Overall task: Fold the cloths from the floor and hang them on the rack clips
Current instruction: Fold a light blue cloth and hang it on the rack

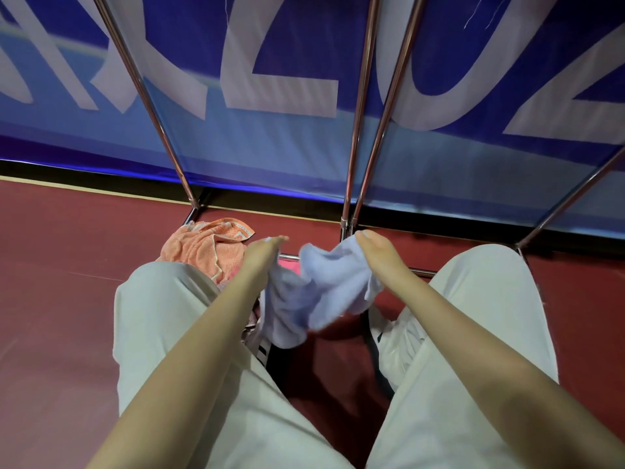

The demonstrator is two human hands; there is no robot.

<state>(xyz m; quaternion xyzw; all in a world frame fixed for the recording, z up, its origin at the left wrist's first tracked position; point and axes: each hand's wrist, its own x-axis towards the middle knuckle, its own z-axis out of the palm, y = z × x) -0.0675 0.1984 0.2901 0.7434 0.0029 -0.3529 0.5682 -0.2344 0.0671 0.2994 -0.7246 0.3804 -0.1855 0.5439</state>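
Both hands hold one pale blue cloth (314,292) in the air between the knees, above the red floor (67,248). The left hand (262,253) pinches one upper edge and the right hand (378,252) grips the other; the fingers are closed on the fabric, though the fingertips are mostly hidden behind it. The cloth hangs loose and crumpled, so I judge it is light, soft and limp, not slippery. It is best to take it at two corners and pull it flat before folding. An orange cloth (209,248) lies on the floor beside the left knee, near the rack (362,130) legs. No clips are visible.
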